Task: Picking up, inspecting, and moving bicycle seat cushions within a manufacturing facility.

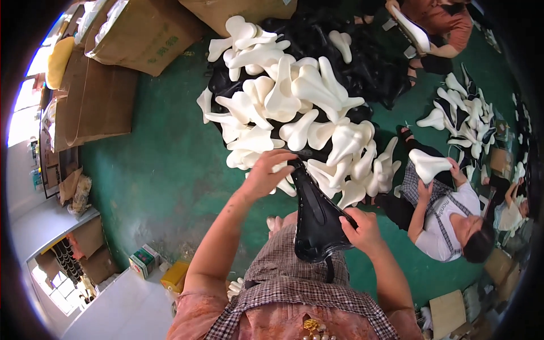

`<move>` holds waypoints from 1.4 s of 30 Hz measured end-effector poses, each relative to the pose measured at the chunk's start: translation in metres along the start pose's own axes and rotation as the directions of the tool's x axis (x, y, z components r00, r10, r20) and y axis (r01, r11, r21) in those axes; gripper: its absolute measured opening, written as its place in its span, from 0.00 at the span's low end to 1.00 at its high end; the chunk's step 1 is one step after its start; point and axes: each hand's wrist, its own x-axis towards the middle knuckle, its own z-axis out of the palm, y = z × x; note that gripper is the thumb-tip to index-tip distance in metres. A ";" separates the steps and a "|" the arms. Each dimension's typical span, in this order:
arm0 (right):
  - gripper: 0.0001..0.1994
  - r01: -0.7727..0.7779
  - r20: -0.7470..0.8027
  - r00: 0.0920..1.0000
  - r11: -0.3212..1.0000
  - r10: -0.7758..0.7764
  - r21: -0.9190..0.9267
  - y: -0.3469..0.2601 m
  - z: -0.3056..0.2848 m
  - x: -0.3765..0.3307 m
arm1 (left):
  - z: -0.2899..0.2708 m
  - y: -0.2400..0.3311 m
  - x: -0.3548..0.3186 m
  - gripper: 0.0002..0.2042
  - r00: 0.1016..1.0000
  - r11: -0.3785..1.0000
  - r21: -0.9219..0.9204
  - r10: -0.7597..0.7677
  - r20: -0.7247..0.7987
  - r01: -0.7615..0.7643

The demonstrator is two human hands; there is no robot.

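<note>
A black bicycle saddle (313,229) is held over my lap, its hollow underside and studded edge turned up toward me. My left hand (265,177) pinches the narrow nose, which points away. At the saddle's right side my right hand (362,228) grips the edge near the wide end, thumb on top. Just beyond lies a big heap of white foam saddle pads (281,90), on and among black saddle pieces (362,76). Its near edge comes close to my left fingers.
To the right a seated person (447,212) holds a white pad; another person (450,28) at the far right handles a saddle. A smaller pile (464,119) lies between them. Cardboard boxes (141,34) stand far left. A white table (122,306) with a yellow box (175,276) is near left.
</note>
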 end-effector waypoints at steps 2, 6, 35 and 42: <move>0.06 0.022 0.032 0.999 0.998 -0.023 0.051 0.004 -0.006 0.014 | 0.009 -0.006 0.014 0.16 0.998 0.996 0.063 0.057 -0.024 -0.055; 0.06 -0.027 0.040 0.999 0.996 0.024 0.088 0.013 -0.014 0.029 | 0.021 -0.004 0.036 0.17 0.972 0.969 0.145 0.216 -0.091 -0.202; 0.05 0.166 0.142 0.977 0.986 -0.161 -0.022 0.011 0.016 0.055 | 0.028 -0.060 -0.002 0.10 0.812 0.673 -0.610 -0.578 -0.080 0.419; 0.06 0.173 0.155 0.972 0.985 -0.175 0.021 0.009 0.007 0.051 | 0.025 -0.062 -0.007 0.07 0.899 0.652 -0.716 -0.430 -0.079 0.249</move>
